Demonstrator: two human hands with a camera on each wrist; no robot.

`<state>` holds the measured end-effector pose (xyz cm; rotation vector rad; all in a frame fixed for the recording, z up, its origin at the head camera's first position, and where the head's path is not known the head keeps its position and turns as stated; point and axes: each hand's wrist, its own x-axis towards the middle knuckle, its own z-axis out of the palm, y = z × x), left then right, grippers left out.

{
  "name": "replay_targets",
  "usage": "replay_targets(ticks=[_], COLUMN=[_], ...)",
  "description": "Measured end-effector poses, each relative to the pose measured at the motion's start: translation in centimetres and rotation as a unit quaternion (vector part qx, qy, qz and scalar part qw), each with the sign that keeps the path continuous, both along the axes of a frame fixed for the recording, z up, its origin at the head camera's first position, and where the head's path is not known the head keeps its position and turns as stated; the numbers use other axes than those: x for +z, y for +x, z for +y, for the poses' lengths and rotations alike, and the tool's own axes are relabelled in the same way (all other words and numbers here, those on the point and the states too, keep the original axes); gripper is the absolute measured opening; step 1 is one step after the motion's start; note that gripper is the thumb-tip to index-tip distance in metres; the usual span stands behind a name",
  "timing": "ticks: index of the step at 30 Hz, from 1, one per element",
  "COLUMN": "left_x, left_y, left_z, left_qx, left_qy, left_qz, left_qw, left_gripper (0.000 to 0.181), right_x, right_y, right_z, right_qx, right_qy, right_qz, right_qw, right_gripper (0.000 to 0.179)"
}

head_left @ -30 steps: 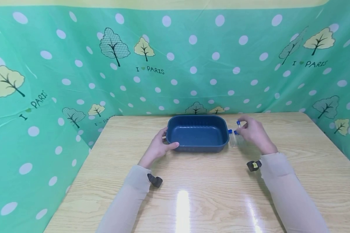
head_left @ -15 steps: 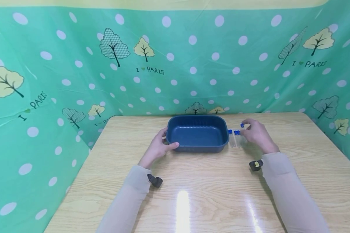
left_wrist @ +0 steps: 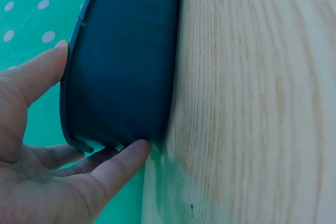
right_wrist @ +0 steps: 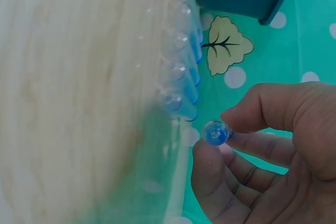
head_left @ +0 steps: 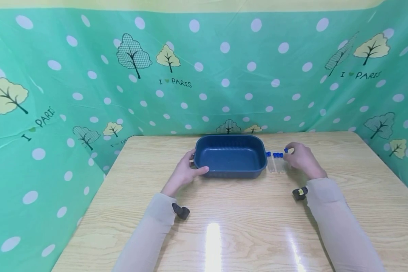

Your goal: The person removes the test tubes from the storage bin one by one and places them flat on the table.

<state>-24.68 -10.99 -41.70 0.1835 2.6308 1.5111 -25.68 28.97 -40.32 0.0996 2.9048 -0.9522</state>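
A dark blue basin (head_left: 229, 174) sits on the table toward the back. My left hand (head_left: 183, 172) holds its left end, thumb over the front rim and fingers round the end. In the left wrist view the fingertips (left_wrist: 139, 149) touch the basin's side (left_wrist: 121, 61). To the basin's right, my right hand (head_left: 300, 158) pinches a small clear tube (right_wrist: 215, 133) with a blue cap (head_left: 286, 150) between thumb and fingers. Several similar clear tubes (head_left: 272, 165) lie side by side between basin and hand, blue caps toward the back. In the right wrist view these tubes (right_wrist: 178, 77) form a row.
The wooden table (head_left: 244, 215) spreads out in front of both hands. A green dotted cloth (head_left: 204, 75) hangs behind it and along the sides. Each sleeve carries a small black wrist camera (head_left: 181, 211).
My right hand has shifted slightly right and nearer with the capped tube, and the tube's cap is lower. More caps in the row show now. The left hand and basin stay put.
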Motion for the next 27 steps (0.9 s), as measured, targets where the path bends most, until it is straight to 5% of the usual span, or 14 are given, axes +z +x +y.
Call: replay_targets(ticks=[27], left_x=[-0.1], left_y=[0.0], left_z=[0.0], left_qx=[0.000], left_qy=[0.000], left_qz=[0.003], left_qw=[1.0000], left_gripper=[0.090], right_x=[-1.3], right_y=[-0.4], right_z=[0.8], right_qx=[0.014], right_qy=[0.004], right_qz=[-0.037], right_qw=[0.9992], right_gripper=[0.053])
